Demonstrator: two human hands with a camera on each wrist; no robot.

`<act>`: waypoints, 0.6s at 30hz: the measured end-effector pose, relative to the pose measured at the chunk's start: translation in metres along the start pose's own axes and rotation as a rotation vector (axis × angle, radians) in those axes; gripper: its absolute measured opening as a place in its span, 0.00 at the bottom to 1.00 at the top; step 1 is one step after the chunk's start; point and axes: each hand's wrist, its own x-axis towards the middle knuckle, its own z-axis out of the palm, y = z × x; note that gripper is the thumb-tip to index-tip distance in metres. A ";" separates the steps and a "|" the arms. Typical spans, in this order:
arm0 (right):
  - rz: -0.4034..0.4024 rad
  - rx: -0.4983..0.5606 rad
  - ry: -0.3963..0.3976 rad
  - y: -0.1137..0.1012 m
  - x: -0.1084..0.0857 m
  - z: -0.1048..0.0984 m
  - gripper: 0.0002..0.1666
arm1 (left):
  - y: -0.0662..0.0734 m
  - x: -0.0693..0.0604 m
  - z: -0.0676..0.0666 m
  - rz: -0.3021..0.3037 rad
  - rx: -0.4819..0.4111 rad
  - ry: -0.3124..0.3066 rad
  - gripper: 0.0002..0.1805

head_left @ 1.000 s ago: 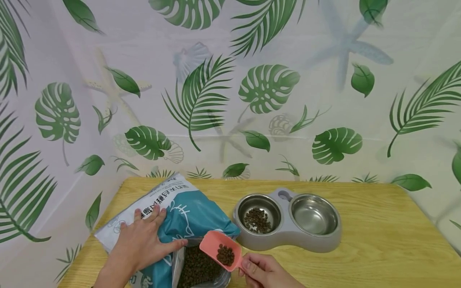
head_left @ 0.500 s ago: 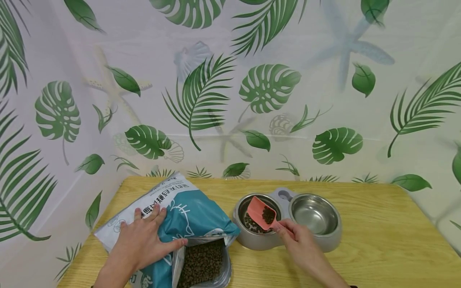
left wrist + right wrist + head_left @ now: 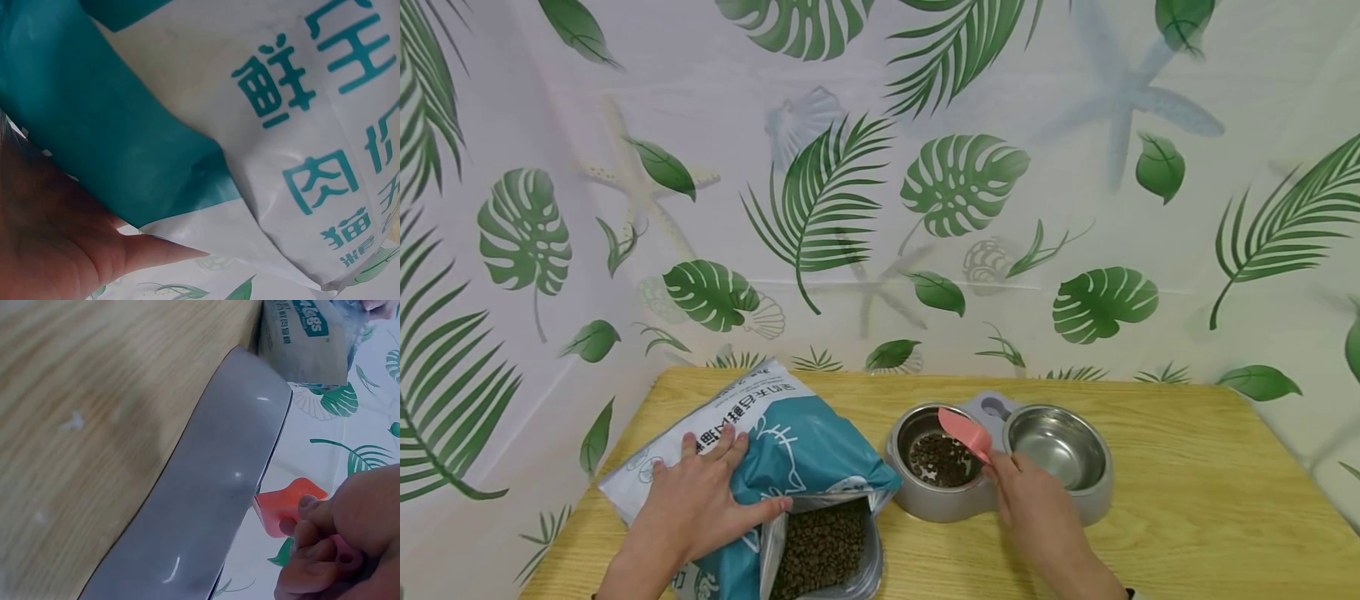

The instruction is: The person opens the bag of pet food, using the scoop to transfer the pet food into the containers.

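Note:
My left hand [image 3: 696, 504] lies with fingers spread on a teal and white pet food bag [image 3: 816, 446]. The bag's mouth gapes toward me, showing brown kibble [image 3: 823, 546] inside. In my right hand [image 3: 1037, 512] I grip the handle of a pink scoop [image 3: 966, 433], which tilts over the left steel bowl [image 3: 910, 425]. Kibble [image 3: 942, 460] covers part of that bowl's bottom. The right wrist view shows the fingers curled round the scoop [image 3: 284, 503] handle, beside the grey bowl stand [image 3: 206, 462]. Much of the left hand is hidden by the bag in the left wrist view.
A second steel bowl [image 3: 1058, 450], without kibble, sits in the right side of the same stand. A clear plastic container edge [image 3: 872, 558] shows around the bag's mouth. The wooden table [image 3: 1210, 483] ends at a leaf-patterned backdrop [image 3: 880, 208].
My right hand has carried the scoop of kibble from above the bag's mouth to the left bowl and tipped it. The bowl holds more kibble. My left hand has stayed on the bag.

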 end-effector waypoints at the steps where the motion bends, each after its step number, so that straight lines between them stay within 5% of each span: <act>1: -0.001 -0.025 -0.002 0.000 0.000 0.000 0.11 | 0.000 0.000 0.000 -0.001 -0.001 -0.002 0.63; 4: 0.013 -0.034 -0.006 0.000 0.000 -0.001 0.12 | 0.000 0.000 0.000 -0.002 -0.002 -0.006 0.63; 7: 0.060 0.078 -0.029 -0.001 0.001 -0.005 0.08 | 0.001 0.000 0.000 0.002 0.004 -0.003 0.63; 15: 0.273 0.651 -0.265 -0.010 -0.001 -0.023 0.14 | 0.001 0.001 -0.001 0.001 0.008 -0.010 0.63; 18: 0.250 0.815 -0.374 -0.013 -0.005 -0.029 0.18 | 0.000 0.001 0.000 -0.001 0.006 -0.011 0.63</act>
